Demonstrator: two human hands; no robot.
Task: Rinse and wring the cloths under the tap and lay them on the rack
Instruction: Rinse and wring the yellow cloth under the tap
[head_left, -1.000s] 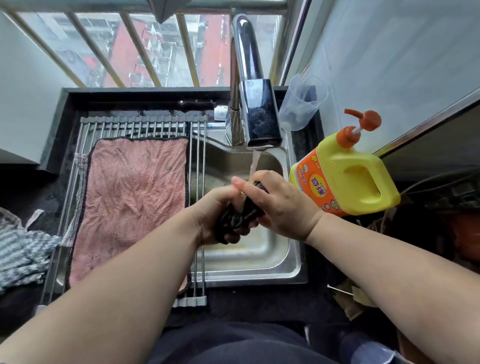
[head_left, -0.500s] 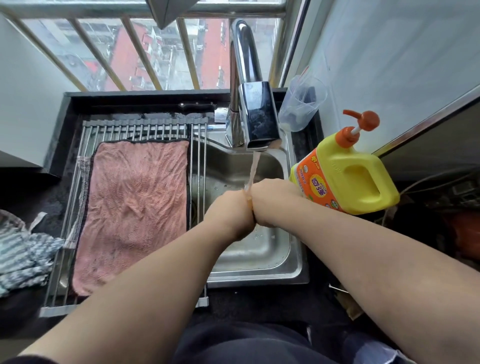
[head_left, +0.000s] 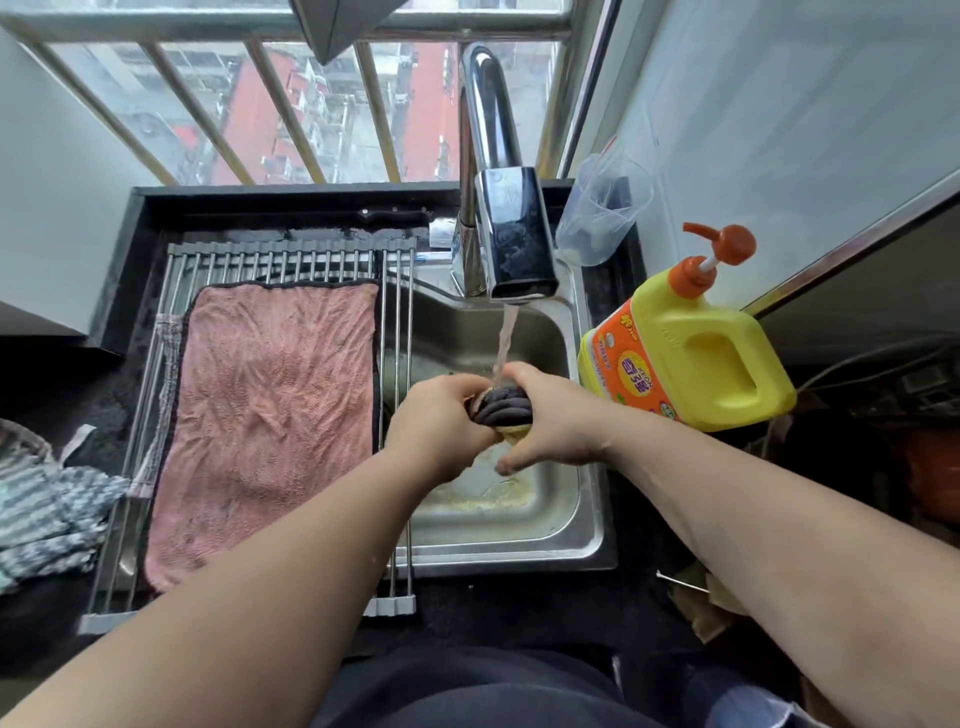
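- Half a second ago we have our two fists pressed together under the water and the cloth is hidden between them. Now the left hand (head_left: 441, 421) and the right hand (head_left: 556, 421) stand a little apart, and the dark cloth (head_left: 503, 408) shows between them again.
- The fingers of both hands are curled tight, each hand clamped on one end of this cloth.
- We judge that this is the wringing step, one twist among several; the cloth is not yet ready for the rack (head_left: 291, 254).
- The dark cloth is above the sink (head_left: 571, 530), directly under the tap (head_left: 511, 244), and the water stream (head_left: 504, 338) falls on its top.
- It looks wet and is twisted into a short thick roll with ridges. A yellowish part shows below it; we cannot tell what it is.
- The pink cloth (head_left: 270, 415) already lies flat on the rack, and a striped cloth (head_left: 41, 514) waits on the counter at the left.
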